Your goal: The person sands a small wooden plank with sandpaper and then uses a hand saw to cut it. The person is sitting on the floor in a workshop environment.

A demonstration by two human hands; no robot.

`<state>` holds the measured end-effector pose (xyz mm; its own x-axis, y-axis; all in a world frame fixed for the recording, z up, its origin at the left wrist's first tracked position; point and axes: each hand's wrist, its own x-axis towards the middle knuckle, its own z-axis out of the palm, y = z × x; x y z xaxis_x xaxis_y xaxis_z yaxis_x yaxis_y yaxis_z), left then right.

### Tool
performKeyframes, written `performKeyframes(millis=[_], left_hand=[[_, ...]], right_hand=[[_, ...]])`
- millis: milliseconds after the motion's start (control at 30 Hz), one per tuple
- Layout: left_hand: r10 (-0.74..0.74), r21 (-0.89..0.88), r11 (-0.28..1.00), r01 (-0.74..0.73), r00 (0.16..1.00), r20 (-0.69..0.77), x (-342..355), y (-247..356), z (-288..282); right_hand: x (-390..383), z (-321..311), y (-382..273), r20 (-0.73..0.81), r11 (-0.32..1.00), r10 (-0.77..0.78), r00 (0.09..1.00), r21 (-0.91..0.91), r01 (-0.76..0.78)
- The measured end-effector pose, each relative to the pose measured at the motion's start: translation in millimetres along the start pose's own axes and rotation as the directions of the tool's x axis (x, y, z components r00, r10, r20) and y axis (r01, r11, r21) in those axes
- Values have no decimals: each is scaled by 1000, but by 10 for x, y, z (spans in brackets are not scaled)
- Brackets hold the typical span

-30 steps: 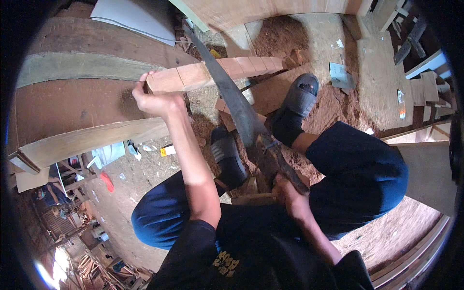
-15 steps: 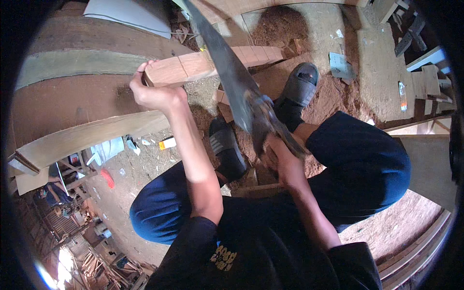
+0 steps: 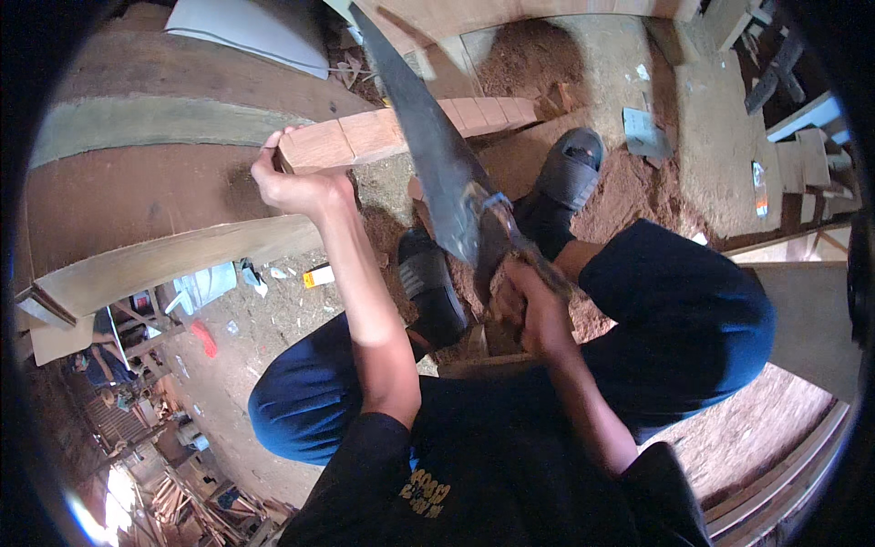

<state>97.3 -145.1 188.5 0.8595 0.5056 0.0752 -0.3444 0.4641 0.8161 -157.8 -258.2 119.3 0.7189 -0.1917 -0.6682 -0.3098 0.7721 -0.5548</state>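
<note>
My left hand (image 3: 299,185) is closed round the near-left end of a long wooden block (image 3: 365,135), which has several crosswise lines along its upper face. In my right hand (image 3: 524,305) is the handle of a handsaw (image 3: 428,150). The broad dark blade lies across the middle of the block, slanting up and to the left, tip beyond the wood. Whether its teeth touch the wood I cannot tell. The block's far end rests low near my sandalled right foot (image 3: 570,169). My right fingers are partly hidden by the handle.
Wide boards (image 3: 155,191) stand at the left. Reddish sawdust (image 3: 620,205) covers ground around my feet. A grey-blue card-like piece (image 3: 645,132) and an orange-and-white tube (image 3: 759,190) lie at the right. A small orange-and-white box (image 3: 317,276) is near my left forearm. Scrap wood is piled at the lower left.
The saw has shifted slightly down along its slant, so its tip now shows near the top edge. My left hand and the block sit slightly lower and farther right in view.
</note>
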Motion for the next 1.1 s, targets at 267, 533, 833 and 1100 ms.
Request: performKeyframes(millis=[267,533,833,1100], left_hand=[[79,52,996,-78,997,-3,-200,41,40],[38,-18,999,-39,999,-17,-94,28,-21],[50,-13,999,-50,999,-18,-146,18,100],[67,-39,997,-63,990,125,-198,-24,9]], right_hand=[[-12,210,-222,-24,995,-72,997,-69,71],[-196,-24,-3,-14,999,-43,999,4,43],[-298,-9,-63,16,999,-26,1000,-48,27],[177,183,-162,32,985,-122,992,127,117]])
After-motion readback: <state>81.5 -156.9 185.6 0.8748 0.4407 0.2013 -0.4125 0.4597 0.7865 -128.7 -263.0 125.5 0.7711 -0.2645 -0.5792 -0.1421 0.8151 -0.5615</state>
